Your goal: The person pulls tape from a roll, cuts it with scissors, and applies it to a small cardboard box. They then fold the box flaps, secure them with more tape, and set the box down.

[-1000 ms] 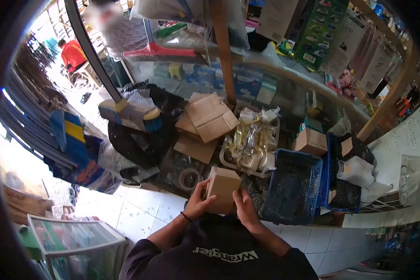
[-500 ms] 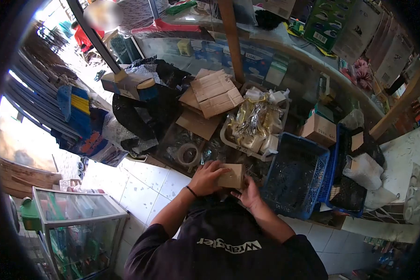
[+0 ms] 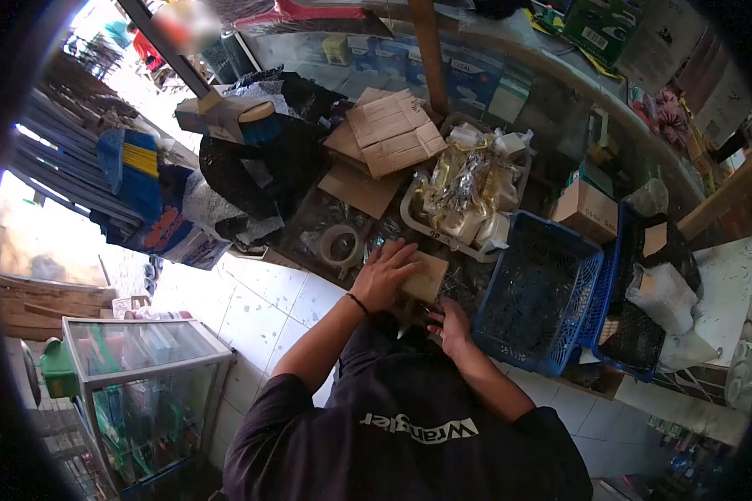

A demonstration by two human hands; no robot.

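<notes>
We have brought the small cardboard box (image 3: 426, 275) down from where both hands held it up a second ago; it now lies flat on the cluttered glass counter (image 3: 326, 219), just left of the blue basket (image 3: 536, 292). Our left hand (image 3: 386, 274) lies spread over its near-left edge, pressing rather than gripping. Our right hand (image 3: 453, 326) has dropped just below the box, fingers loosely curled, holding nothing we can make out.
</notes>
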